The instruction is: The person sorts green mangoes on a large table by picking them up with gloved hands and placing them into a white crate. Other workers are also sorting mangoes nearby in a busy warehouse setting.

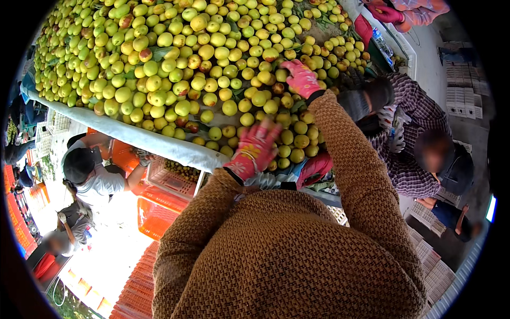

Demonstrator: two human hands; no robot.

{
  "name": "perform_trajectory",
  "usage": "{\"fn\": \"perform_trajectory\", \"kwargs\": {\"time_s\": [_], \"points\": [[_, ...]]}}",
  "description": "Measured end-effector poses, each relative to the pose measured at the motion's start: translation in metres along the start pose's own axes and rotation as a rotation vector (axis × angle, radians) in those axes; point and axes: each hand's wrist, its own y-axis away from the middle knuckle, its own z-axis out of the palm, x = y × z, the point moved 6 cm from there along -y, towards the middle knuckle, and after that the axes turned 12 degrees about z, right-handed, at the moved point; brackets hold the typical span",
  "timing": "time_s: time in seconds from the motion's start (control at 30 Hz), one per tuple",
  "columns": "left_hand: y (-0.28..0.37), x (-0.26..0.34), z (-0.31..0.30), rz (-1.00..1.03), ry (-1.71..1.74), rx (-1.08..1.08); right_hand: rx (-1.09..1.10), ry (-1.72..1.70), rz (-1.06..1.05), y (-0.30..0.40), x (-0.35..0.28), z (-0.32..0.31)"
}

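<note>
Green-yellow jujubes (183,107), some with reddish-brown patches, lie heaped on a sorting table before me. My left hand (251,151), in a pink floral glove, rests over the fruit at the near edge with fingers spread; its fingertips are blurred. Farther out and to the right, my right hand (301,79) wears a matching glove. Its fingers bend down among the jujubes, and whether one is gripped is hidden. A few green leaves (160,53) are mixed into the heap.
A pale padded rim (131,133) borders the table. At right, a co-worker's dark-gloved hand (354,103) reaches close to my right arm. Another person's pink glove (384,12) is at the far corner, near a plastic bottle (381,41). Orange crates (157,213) stand lower left.
</note>
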Motion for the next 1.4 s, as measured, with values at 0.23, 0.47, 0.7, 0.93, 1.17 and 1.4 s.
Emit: {"fn": "perform_trajectory", "kwargs": {"time_s": [0.23,0.47,0.7,0.93,1.17,1.4], "points": [[0.016,0.035,-0.029,0.127,0.364,0.113,0.284,-0.238,-0.033,0.035,-0.027,-0.038],[0.076,-0.046,-0.062,-0.101,-0.112,-0.153,-0.587,-0.347,-0.261,0.142,-0.104,0.031],[0.048,-0.019,-0.019,-0.187,0.003,-0.356,-0.349,-0.230,-0.174,0.111,-0.019,0.016],[0.016,0.051,0.037,-0.057,0.477,-0.274,-0.139,-0.074,0.160,0.094,0.068,-0.035],[0.047,0.005,-0.035,-0.017,0.213,-0.154,-0.264,-0.424,-0.033,0.129,0.008,-0.036],[0.117,-0.090,-0.172,-0.224,-0.321,0.301,-0.727,-0.114,-0.009,0.160,-0.019,0.004]]}}
